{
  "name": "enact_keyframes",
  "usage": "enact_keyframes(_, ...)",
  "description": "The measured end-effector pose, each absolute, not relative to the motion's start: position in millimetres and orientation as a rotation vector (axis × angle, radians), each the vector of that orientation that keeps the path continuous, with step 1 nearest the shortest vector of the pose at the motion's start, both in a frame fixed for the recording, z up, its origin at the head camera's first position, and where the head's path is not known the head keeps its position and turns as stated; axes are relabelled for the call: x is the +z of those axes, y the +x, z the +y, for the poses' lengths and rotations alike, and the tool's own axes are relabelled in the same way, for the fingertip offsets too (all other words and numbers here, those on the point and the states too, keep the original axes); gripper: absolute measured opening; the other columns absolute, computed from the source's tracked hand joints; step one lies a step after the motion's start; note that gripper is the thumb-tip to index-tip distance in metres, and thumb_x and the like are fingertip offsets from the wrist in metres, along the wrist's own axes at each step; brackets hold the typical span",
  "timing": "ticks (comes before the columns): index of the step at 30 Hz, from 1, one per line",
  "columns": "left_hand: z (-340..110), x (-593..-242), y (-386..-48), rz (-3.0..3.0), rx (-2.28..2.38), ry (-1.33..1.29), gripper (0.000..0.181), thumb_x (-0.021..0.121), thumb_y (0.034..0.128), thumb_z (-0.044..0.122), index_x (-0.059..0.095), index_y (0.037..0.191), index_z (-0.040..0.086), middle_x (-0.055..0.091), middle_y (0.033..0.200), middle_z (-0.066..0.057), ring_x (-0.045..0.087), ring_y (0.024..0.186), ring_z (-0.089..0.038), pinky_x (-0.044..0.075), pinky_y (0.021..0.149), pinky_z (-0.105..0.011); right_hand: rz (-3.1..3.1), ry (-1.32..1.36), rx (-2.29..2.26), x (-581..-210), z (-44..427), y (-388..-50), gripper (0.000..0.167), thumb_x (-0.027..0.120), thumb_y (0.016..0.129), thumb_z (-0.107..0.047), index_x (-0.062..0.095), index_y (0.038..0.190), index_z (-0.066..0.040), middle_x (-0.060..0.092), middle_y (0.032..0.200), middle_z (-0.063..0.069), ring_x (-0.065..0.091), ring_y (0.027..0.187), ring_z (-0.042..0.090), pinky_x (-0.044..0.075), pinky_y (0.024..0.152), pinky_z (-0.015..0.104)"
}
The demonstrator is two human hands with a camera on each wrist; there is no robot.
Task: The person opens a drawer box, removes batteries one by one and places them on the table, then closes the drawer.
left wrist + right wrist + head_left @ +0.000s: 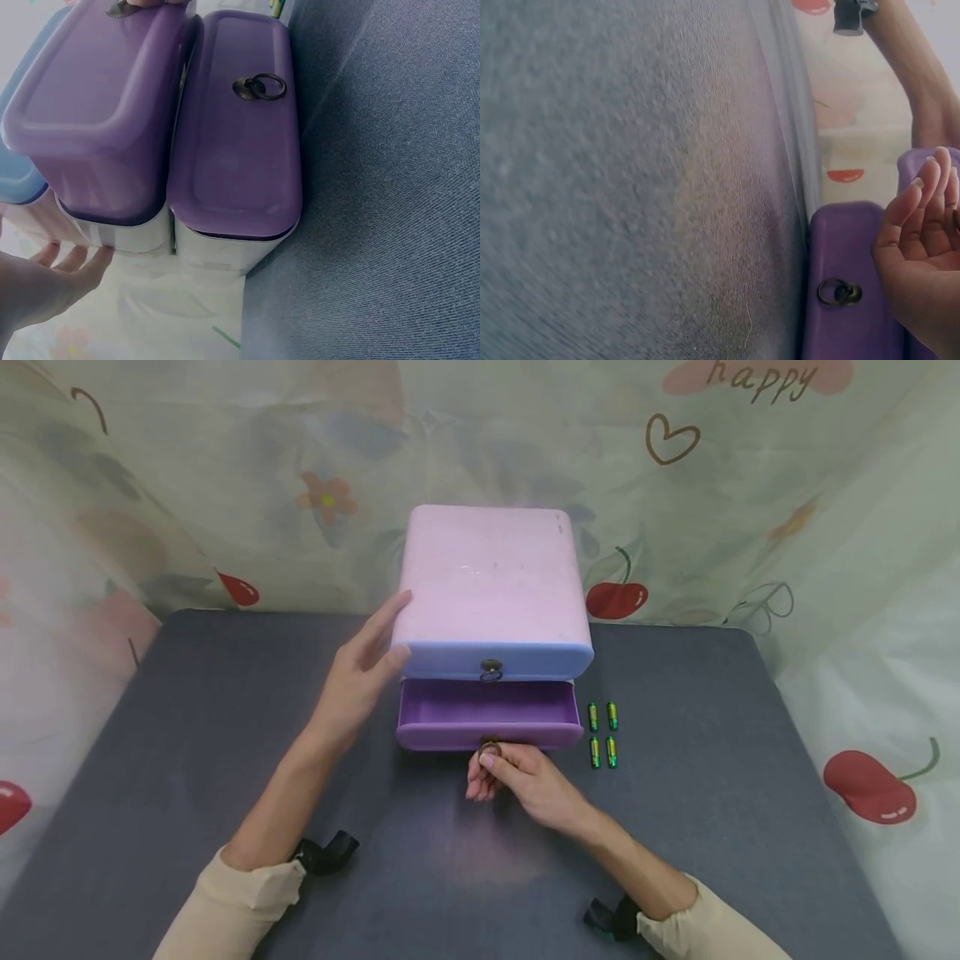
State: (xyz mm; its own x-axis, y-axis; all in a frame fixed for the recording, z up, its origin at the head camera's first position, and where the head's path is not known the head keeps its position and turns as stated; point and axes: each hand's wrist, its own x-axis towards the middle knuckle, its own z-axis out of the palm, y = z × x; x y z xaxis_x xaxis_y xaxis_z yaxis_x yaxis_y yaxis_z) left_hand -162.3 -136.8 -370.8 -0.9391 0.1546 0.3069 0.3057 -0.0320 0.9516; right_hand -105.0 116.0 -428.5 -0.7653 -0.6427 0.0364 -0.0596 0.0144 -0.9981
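Observation:
A small cabinet with a pink top (pixel 491 577) has a blue top drawer (pixel 442 660) that is closed. Below it a purple drawer (pixel 487 737) stands pulled out, and its visible inside is bare. My right hand (pixel 536 785) pinches the ring pull of that drawer between thumb and fingers. Against the cabinet's left side rests my left hand (pixel 352 685), fingers spread; the left wrist view shows this hand (pixel 52 285) at the white side wall. A lower purple drawer (pixel 240 135) with a metal ring (pixel 268 86) is closed.
Several green-yellow batteries (pixel 612 752) lie on the dark grey table (pixel 697 760) to the right of the cabinet. A patterned curtain (pixel 262 468) hangs behind and at both sides. Black straps (pixel 326 853) are at both wrists.

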Motion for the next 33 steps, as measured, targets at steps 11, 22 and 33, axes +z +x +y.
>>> enact_keyframes(11,-137.7,-371.1,-161.8,-2.112,-2.135,-0.493,0.054,0.058,0.0996,0.009,0.045,0.151,0.019,0.038,0.157,0.005,0.031,0.146,-0.012,0.026,0.118,-0.034,1.892,-0.695,-1.783,-431.1,117.6,-116.5,0.029,0.043,0.107,-0.014,0.066,0.104,0.005,0.07,0.091,0.015,0.066,0.081,0.02,0.056,0.073,0.031)
enact_keyframes(22,-138.0,-372.7,-162.7,-2.1,-2.136,-0.52,0.054,0.058,0.0995,0.008,0.045,0.151,0.019,0.038,0.157,0.004,0.031,0.146,-0.012,0.023,0.119,-0.041,1.883,-0.65,-1.827,-432.0,115.1,-127.7,0.028,0.048,0.106,-0.015,0.068,0.112,0.005,0.07,0.091,0.014,0.064,0.082,0.023,0.056,0.076,0.032)
enact_keyframes(33,-138.1,-372.0,-161.8,-2.098,-2.135,-0.506,0.054,0.059,0.0991,0.007,0.045,0.151,0.018,0.038,0.157,0.004,0.03,0.146,-0.012,0.023,0.12,-0.04,1.915,-0.625,-1.842,-431.1,109.2,-135.3,0.03,0.047,0.106,-0.016,0.069,0.109,0.004,0.069,0.088,0.014,0.064,0.082,0.022,0.056,0.076,0.03)
